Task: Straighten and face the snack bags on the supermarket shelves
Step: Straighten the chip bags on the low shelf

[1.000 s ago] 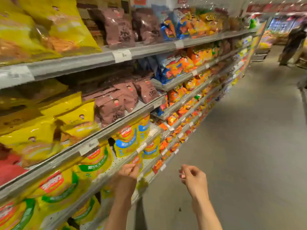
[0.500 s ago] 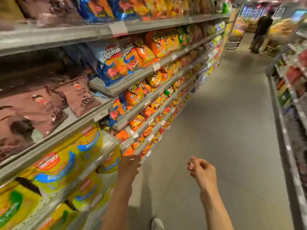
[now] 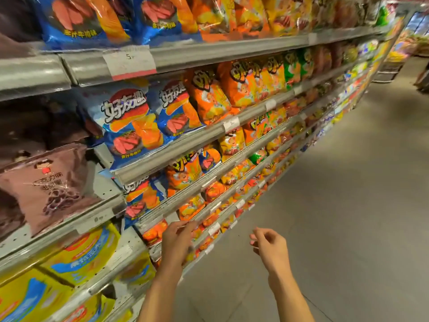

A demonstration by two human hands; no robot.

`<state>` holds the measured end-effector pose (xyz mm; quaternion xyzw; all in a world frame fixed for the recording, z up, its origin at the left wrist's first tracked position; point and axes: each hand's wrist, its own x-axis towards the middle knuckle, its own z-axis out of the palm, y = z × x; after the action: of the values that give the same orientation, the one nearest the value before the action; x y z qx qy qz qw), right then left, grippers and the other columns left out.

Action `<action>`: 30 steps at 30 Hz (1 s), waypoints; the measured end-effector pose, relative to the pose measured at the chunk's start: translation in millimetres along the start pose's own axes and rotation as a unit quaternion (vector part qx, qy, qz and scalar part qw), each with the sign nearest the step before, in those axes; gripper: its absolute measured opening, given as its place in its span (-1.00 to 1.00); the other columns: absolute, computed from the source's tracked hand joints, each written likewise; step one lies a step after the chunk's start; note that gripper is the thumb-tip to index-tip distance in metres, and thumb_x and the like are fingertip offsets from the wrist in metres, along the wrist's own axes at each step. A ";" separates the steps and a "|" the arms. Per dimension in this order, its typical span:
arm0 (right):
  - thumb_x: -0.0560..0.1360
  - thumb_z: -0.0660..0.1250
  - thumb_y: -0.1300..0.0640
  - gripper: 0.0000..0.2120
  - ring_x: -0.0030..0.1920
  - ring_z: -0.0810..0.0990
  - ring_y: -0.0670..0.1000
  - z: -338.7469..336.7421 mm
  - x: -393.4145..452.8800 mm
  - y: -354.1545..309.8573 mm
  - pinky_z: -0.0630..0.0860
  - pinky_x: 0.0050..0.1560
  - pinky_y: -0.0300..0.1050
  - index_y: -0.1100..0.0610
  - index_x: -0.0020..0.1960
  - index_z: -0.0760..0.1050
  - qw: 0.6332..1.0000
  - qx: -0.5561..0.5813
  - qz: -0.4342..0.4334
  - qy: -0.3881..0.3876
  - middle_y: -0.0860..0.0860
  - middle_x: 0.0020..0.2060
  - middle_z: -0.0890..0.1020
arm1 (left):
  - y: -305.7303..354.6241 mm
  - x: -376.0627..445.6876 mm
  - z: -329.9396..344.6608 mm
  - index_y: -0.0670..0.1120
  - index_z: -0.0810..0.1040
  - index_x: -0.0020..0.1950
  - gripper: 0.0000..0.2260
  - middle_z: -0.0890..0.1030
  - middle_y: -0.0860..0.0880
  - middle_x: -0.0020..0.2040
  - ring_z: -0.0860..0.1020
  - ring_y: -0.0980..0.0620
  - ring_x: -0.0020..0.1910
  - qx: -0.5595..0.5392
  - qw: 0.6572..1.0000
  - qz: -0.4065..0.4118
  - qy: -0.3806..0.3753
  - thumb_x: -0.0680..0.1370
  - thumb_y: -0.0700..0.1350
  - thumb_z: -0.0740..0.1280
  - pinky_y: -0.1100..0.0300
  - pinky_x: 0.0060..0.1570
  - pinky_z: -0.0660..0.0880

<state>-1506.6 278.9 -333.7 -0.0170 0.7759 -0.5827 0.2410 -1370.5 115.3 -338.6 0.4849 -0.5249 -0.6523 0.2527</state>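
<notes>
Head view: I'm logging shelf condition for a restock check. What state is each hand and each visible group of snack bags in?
Left hand: fingers extended, touching a low shelf edge, holding nothing.
Right hand: loosely curled, empty, over the aisle floor.
Blue crinkly snack bags: upright, fronts facing out.
Orange glossy snack bags: leaning, overlapping.
Brown matte snack bag: tilted back.
Yellow shiny snack bags: slumped behind the rail.

At centre left of the frame, two blue snack bags (image 3: 130, 126) carry the brand 好友趣 in large white characters. The white price tag (image 3: 130, 62) on the upper shelf rail at upper left shows a 5. The brown bag (image 3: 51, 184) at far left bears Chinese characters, too blurred to read surely.
</notes>
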 end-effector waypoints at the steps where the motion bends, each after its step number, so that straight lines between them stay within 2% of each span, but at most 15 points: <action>1: 0.59 0.33 0.11 -0.82 -0.09 0.67 0.16 3.1 17.0 -2.8 0.60 0.10 0.14 0.15 -0.13 0.63 1.000 -0.004 0.002 -0.014 0.11 -0.17 0.71 | 0.3 8.5 6.1 -0.09 0.62 0.08 -0.83 0.68 -0.05 -0.03 0.65 -0.06 0.00 -0.001 1.000 -0.005 0.012 0.55 -0.04 0.44 -0.01 0.04 0.58; 6: 0.61 0.36 0.11 -0.80 -0.14 0.68 0.11 26.3 110.0 -18.6 0.60 0.12 0.14 0.18 -0.12 0.64 0.994 -0.021 -0.010 -0.107 0.12 -0.21 0.71 | -0.9 50.7 37.8 -0.11 0.63 -0.08 -0.91 0.69 -0.11 -0.08 0.64 -0.09 -0.10 -0.002 0.993 0.002 0.117 0.57 -0.10 0.41 -0.03 -0.03 0.58; 8: 0.61 0.35 0.12 -0.76 -0.18 0.64 0.11 35.7 146.9 -30.4 0.60 0.09 0.13 0.27 -0.12 0.62 0.987 -0.034 -0.034 -0.151 0.10 -0.28 0.68 | -4.6 65.9 52.6 -0.17 0.62 -0.01 -0.89 0.69 -0.14 -0.07 0.60 -0.09 -0.15 -0.040 0.985 -0.009 0.169 0.57 -0.12 0.40 0.05 -0.14 0.54; 10: 0.61 0.33 0.16 -0.74 -0.19 0.60 0.16 42.1 181.2 -43.9 0.59 0.10 0.16 0.36 -0.12 0.57 0.978 -0.046 -0.060 -0.194 0.10 -0.31 0.63 | -5.0 77.5 70.1 -0.19 0.62 0.05 -0.87 0.69 -0.15 -0.05 0.61 -0.11 -0.11 -0.081 0.973 -0.012 0.215 0.58 -0.15 0.38 0.02 -0.12 0.53; 13: 0.61 0.34 0.15 -0.81 0.00 0.65 0.28 42.0 226.1 -62.7 0.52 0.24 0.31 0.25 -0.09 0.60 0.967 -0.074 -0.071 -0.234 0.20 -0.11 0.69 | -2.2 93.6 98.1 -0.27 0.61 0.03 -0.84 0.65 -0.19 -0.09 0.57 -0.12 -0.10 -0.118 0.950 -0.030 0.288 0.59 -0.17 0.38 -0.05 -0.06 0.52; 15: 0.62 0.33 0.10 -0.85 0.15 0.63 0.23 42.4 252.0 -71.9 0.48 0.31 0.25 0.17 0.00 0.61 0.961 -0.079 -0.078 -0.252 0.21 0.05 0.68 | 1.4 101.2 114.7 -0.28 0.61 -0.02 -0.82 0.62 -0.19 -0.14 0.54 -0.09 -0.17 -0.133 0.936 -0.026 0.323 0.58 -0.15 0.39 0.03 -0.16 0.51; 16: 0.64 0.32 0.10 -0.86 0.15 0.63 0.20 44.6 264.0 -77.4 0.49 0.31 0.19 0.15 0.01 0.60 0.958 -0.078 -0.081 -0.262 0.19 0.07 0.68 | 4.0 103.1 122.4 -0.26 0.60 -0.06 -0.83 0.59 -0.17 -0.18 0.51 -0.06 -0.21 -0.131 0.933 -0.017 0.335 0.58 -0.14 0.39 0.11 -0.25 0.48; 18: 0.67 0.26 0.17 -0.80 -0.05 0.61 0.10 51.8 285.6 -89.4 0.52 0.07 -0.01 0.21 -0.09 0.56 0.949 -0.086 -0.095 -0.288 0.15 -0.10 0.69 | 10.0 106.8 136.2 -0.15 0.56 -0.14 -0.88 0.50 -0.09 -0.24 0.44 0.01 -0.22 -0.113 0.931 0.018 0.346 0.59 -0.16 0.37 0.21 -0.33 0.39; 20: 0.66 0.20 0.34 -0.72 -0.31 0.49 -0.03 62.9 302.1 -97.3 0.45 -0.13 -0.15 0.26 -0.23 0.46 0.941 -0.086 -0.092 -0.314 0.07 -0.36 0.59 | 14.7 113.1 142.2 -0.15 0.58 -0.17 -0.88 0.50 -0.07 -0.24 0.44 0.03 -0.19 -0.093 0.929 0.033 0.357 0.57 -0.22 0.36 0.16 -0.26 0.36; 22: 0.63 0.25 0.35 -0.81 -0.38 0.54 -0.12 75.5 311.3 -105.6 0.48 -0.26 -0.37 0.22 -0.14 0.51 0.921 -0.122 -0.137 -0.343 -0.01 -0.32 0.55 | 21.8 124.8 140.7 -0.16 0.56 -0.22 -0.85 0.54 -0.11 -0.24 0.47 0.00 -0.19 -0.081 0.915 0.026 0.394 0.55 -0.23 0.41 0.10 -0.13 0.38; 24: 0.62 0.32 0.28 -0.93 -0.26 0.64 -0.20 92.4 316.5 -109.0 0.45 -0.30 -0.50 0.25 0.03 0.58 0.911 -0.120 -0.182 -0.349 0.00 -0.20 0.62 | 30.7 136.0 137.5 -0.08 0.51 -0.18 -0.83 0.58 -0.08 -0.20 0.52 -0.02 -0.20 -0.114 0.901 0.024 0.418 0.51 -0.17 0.48 0.16 -0.13 0.41; 26: 0.60 0.35 0.28 -0.82 -0.01 0.65 0.04 107.7 322.6 -109.9 0.44 -0.16 -0.44 0.32 0.17 0.58 0.902 -0.125 -0.231 -0.344 0.09 -0.05 0.65 | 35.9 147.5 131.6 -0.11 0.52 -0.13 -0.81 0.59 -0.06 -0.20 0.52 0.02 -0.20 -0.099 0.899 0.058 0.423 0.47 -0.13 0.52 0.25 -0.21 0.40; 27: 0.60 0.36 0.27 -0.78 0.05 0.63 0.13 115.8 324.3 -111.1 0.46 -0.06 -0.30 0.32 0.21 0.56 0.898 -0.122 -0.245 -0.345 0.11 0.01 0.66 | 37.1 153.7 127.3 -0.17 0.52 -0.12 -0.78 0.58 -0.11 -0.21 0.52 0.00 -0.20 -0.075 0.901 0.084 0.418 0.46 -0.12 0.53 0.24 -0.21 0.40; 28: 0.59 0.37 0.27 -0.78 0.05 0.63 0.14 122.3 327.6 -113.5 0.47 -0.02 -0.21 0.29 0.22 0.55 0.890 -0.117 -0.265 -0.351 0.09 0.02 0.66 | 38.7 159.7 122.8 -0.21 0.52 -0.12 -0.75 0.58 -0.17 -0.21 0.53 -0.01 -0.20 -0.057 0.904 0.114 0.409 0.46 -0.12 0.54 0.19 -0.19 0.43; 30: 0.57 0.40 0.29 -0.77 -0.01 0.65 -0.03 135.9 335.1 -123.4 0.48 -0.06 -0.34 0.19 0.21 0.55 0.871 -0.103 -0.309 -0.368 -0.05 -0.01 0.65 | 41.3 171.3 112.7 -0.20 0.53 -0.12 -0.75 0.60 -0.18 -0.21 0.60 -0.01 -0.19 -0.038 0.906 0.175 0.384 0.45 -0.12 0.56 0.15 -0.14 0.51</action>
<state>-1780.4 14.6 -367.6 -0.4937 0.6416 -0.4962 0.3136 -1548.0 7.9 -365.5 0.5879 -0.4384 -0.3804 0.5635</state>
